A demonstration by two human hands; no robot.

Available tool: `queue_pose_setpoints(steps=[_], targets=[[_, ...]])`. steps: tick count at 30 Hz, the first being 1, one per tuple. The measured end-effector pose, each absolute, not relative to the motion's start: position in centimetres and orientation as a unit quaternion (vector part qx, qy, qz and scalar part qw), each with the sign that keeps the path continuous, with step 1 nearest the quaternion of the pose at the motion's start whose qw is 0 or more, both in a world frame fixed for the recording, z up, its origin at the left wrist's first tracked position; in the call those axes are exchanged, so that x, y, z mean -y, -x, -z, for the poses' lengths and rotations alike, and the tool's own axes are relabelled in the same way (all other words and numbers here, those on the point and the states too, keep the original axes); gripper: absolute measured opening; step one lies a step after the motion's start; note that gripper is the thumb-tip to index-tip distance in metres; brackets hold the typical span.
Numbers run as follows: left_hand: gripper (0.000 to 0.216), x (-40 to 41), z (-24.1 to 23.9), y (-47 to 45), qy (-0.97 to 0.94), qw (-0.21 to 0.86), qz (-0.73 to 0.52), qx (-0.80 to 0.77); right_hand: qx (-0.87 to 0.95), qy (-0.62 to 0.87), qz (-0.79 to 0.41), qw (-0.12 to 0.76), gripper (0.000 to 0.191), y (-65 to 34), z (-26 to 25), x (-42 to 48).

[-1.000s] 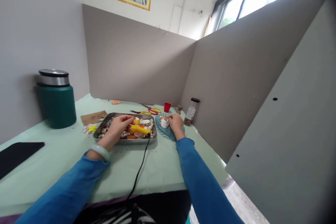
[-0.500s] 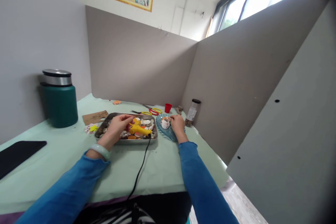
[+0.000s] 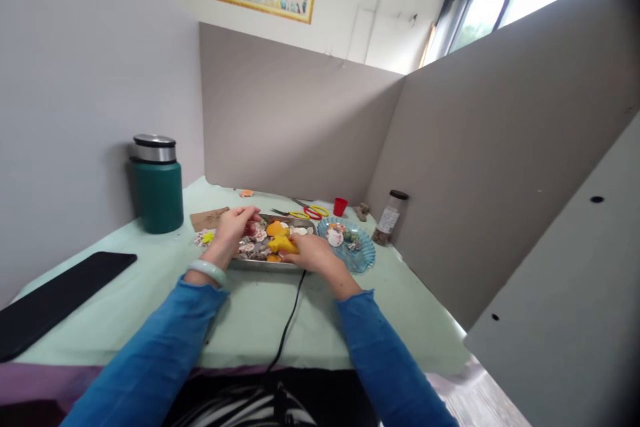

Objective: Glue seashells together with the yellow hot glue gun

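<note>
A metal tray (image 3: 235, 261) full of shells sits in the middle of the green table. A yellow glue gun (image 3: 281, 243) lies across it, its black cord (image 3: 287, 323) running toward me. My right hand (image 3: 309, 254) is closed round the glue gun's handle at the tray's right end. My left hand (image 3: 234, 226) hovers over the tray's left side with fingers pinched together on something too small to make out. To the right of the tray stands a blue glass dish (image 3: 364, 255) holding a few shells.
A dark green flask (image 3: 157, 185) stands at the left by the partition. A black flat object (image 3: 55, 297) lies near the left front edge. Behind the tray are scissors (image 3: 307, 211), a small red cup (image 3: 341, 206), a brown card (image 3: 209, 218) and a jar (image 3: 389, 217).
My right hand left the blue dish and moved left onto the glue gun. The left hand shifted toward the tray's left side. The view has panned, shifting everything rightward.
</note>
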State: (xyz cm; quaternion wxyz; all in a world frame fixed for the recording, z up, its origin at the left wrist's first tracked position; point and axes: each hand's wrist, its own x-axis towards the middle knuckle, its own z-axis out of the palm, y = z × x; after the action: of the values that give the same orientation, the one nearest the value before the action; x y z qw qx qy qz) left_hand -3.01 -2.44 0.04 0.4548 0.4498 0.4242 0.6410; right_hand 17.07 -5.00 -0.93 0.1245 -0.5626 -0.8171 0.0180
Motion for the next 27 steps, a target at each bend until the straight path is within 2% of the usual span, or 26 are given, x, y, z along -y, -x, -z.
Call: queue_pose_setpoints(steps=[3, 5, 8, 11, 14, 19, 27], targets=[[0.028, 1.6, 0.3, 4.1, -0.475, 0.403, -0.625, -0.47, 0.801, 0.578, -0.051, 0.144, 0.036, -17.0, 1.4, 4.5], [0.025, 0.9, 0.6, 4.8, -0.526, 0.333, -0.588, -0.517, 0.794, 0.544, -0.117, 0.244, 0.032, -17.7, 1.7, 4.2], [0.021, 0.3, 1.1, 5.5, -0.637, 0.14, -0.458, -0.604, 0.716, 0.444, -0.329, 0.428, 0.039, -18.6, 1.9, 4.0], [0.024, 0.2, 1.5, 5.5, -0.712, 0.021, -0.337, -0.615, 0.617, 0.361, -0.473, 0.514, 0.045, -18.5, 2.3, 4.2], [0.027, 0.3, 1.8, 5.4, -0.733, -0.011, -0.281, -0.62, 0.578, 0.352, -0.505, 0.536, 0.043, -17.8, 2.6, 4.4], [0.021, 0.0, 2.1, 5.8, -0.733, -0.038, -0.25, -0.632, 0.537, 0.286, -0.558, 0.564, 0.045, -17.4, 2.5, 5.1], [0.004, -0.1, 1.9, 5.5, -0.736, 0.002, -0.191, -0.649, 0.529, 0.271, -0.58, 0.557, 0.046, -17.4, 2.3, 5.7]])
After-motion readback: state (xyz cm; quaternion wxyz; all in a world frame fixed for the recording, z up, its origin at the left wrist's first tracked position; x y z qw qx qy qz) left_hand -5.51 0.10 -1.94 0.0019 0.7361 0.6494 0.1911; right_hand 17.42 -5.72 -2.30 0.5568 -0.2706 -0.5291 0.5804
